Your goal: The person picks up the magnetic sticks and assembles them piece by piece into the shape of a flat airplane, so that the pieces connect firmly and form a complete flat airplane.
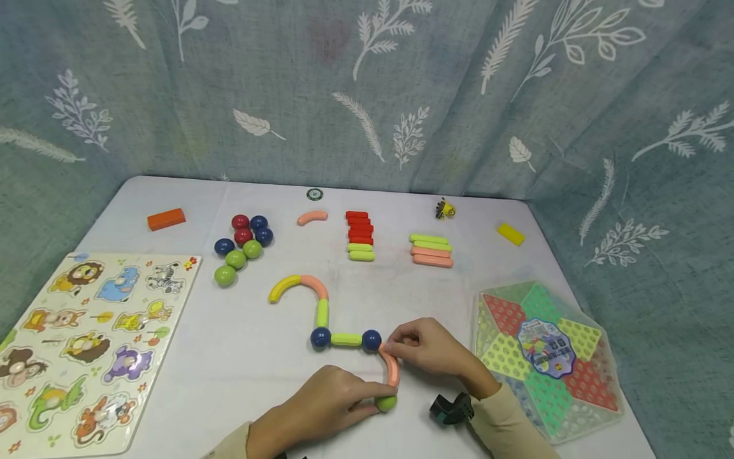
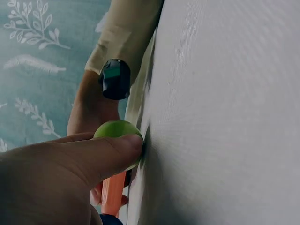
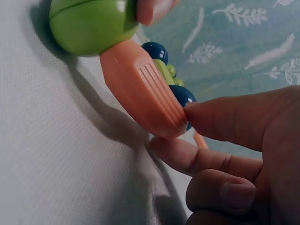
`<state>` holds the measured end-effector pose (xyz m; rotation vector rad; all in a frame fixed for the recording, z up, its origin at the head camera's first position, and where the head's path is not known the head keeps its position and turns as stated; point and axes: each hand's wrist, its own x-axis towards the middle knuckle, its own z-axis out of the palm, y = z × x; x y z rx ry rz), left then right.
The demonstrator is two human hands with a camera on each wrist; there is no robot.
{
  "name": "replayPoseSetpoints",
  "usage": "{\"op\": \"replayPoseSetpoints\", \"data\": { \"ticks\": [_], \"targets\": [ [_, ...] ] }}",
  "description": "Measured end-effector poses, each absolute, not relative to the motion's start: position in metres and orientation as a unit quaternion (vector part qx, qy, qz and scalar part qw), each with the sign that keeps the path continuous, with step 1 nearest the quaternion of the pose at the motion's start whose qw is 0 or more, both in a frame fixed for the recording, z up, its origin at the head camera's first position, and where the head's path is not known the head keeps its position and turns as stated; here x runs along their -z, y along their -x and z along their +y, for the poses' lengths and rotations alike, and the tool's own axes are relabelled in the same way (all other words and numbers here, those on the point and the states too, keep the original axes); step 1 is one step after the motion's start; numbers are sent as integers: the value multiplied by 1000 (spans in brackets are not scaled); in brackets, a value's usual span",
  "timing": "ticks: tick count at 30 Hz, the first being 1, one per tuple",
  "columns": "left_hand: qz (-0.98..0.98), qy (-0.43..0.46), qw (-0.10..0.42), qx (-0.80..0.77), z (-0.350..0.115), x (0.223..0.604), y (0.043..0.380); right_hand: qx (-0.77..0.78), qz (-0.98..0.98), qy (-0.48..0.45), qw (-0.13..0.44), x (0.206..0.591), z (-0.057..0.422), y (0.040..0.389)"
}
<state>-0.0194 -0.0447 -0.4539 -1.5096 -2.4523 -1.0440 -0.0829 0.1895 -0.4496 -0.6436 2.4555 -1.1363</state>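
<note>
My left hand (image 1: 328, 403) pinches a green ball (image 1: 386, 403) at the near end of a curved orange rod (image 1: 392, 370). Thumb and index finger of my right hand (image 1: 427, 346) pinch that rod's far end, beside a blue ball (image 1: 371, 340). In the right wrist view the orange rod (image 3: 140, 89) touches the green ball (image 3: 91, 26). From the blue ball a chain runs left: a yellow-green rod (image 1: 346, 340), a second blue ball (image 1: 320, 338), an upright yellow-green rod (image 1: 322, 313), then curved orange (image 1: 315, 286) and yellow (image 1: 283, 288) rods.
Loose balls (image 1: 243, 236) in red, blue and green lie at the back left. Short rods (image 1: 360, 229) and longer rods (image 1: 431, 252) sit in rows behind the chain. An animal puzzle board (image 1: 189, 306) is at left, a clear hexagonal box (image 1: 545, 350) at right.
</note>
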Motion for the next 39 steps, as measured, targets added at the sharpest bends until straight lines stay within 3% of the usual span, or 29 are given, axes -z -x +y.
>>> {"op": "replayPoseSetpoints", "data": {
  "ticks": [14, 22, 27, 33, 39],
  "targets": [
    [-807, 451, 50, 377, -42, 467, 20, 423, 866, 233, 127, 459, 193, 83],
    [-830, 404, 84, 375, -39, 467, 21, 456, 856, 219, 106, 463, 202, 77],
    [-829, 402, 77, 381, -37, 467, 20, 502, 828, 240, 73, 462, 209, 56],
    [-837, 375, 31, 396, -43, 461, 26, 556, 774, 300, 47, 446, 206, 17],
    [-863, 337, 35, 374, -61, 431, 64, 556, 765, 325, 20, 441, 199, -1]
  ]
}}
